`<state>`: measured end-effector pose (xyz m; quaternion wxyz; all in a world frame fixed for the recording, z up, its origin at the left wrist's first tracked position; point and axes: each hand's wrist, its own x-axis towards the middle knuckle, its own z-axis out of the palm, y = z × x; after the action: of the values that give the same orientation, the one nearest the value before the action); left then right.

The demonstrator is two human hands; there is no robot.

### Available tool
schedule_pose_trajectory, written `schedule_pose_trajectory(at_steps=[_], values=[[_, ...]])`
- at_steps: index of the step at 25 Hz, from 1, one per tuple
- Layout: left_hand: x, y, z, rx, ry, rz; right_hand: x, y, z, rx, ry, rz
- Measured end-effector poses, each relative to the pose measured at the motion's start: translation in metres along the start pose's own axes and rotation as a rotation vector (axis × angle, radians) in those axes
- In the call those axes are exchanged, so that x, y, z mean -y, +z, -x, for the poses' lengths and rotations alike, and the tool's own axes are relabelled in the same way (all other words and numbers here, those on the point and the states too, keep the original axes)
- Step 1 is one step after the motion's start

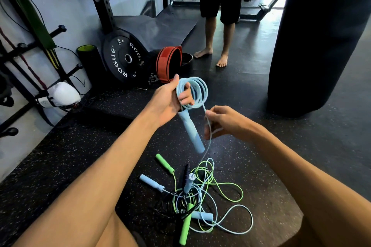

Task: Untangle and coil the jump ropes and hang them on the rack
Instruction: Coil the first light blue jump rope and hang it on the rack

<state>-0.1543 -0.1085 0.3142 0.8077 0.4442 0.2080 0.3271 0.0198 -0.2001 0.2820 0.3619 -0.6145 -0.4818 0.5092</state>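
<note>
While left hand (167,102) fingers clamp light-blue rope coil (197,92) raised, right hand (222,121) pinches trailing cord (208,142) lower, palm down

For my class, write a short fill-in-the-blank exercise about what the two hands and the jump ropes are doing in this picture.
1. The left hand holds a coil of ____ rope.
2. The right hand pinches the strand that runs down to the tangled pile on the ____.
3. The handle hanging below the left hand points ____.

Missing words: light blue; floor; downward
</note>
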Motion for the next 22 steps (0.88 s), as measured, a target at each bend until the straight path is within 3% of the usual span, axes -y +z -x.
schedule_pose_trajectory(at_steps=[4, 7, 11, 14, 17, 20, 22], values=[[-0.004, -0.006, -0.008, -0.207, 0.140, 0.129, -0.001, 0.005, 0.005, 0.154, 0.104, 0.112], [-0.002, -0.010, -0.011, -0.371, 0.271, 0.057, -0.001, 0.005, 0.006, 0.251, 0.132, 0.170], [0.002, -0.020, -0.013, -0.529, 0.442, -0.482, -0.007, 0.007, 0.005, 0.311, 0.114, 0.199], [0.008, -0.020, -0.012, -0.547, 0.498, -0.877, -0.005, 0.005, 0.004, 0.316, 0.049, 0.165], [0.011, -0.021, -0.011, -0.469, 0.427, -1.124, -0.001, 0.001, 0.005, 0.237, -0.039, 0.179], [0.010, -0.024, -0.007, -0.328, 0.193, -1.331, 0.002, -0.003, 0.005, 0.105, -0.139, 0.210], [0.014, -0.020, -0.002, -0.192, 0.018, -1.301, 0.005, -0.005, 0.004, 0.004, -0.204, 0.209]])
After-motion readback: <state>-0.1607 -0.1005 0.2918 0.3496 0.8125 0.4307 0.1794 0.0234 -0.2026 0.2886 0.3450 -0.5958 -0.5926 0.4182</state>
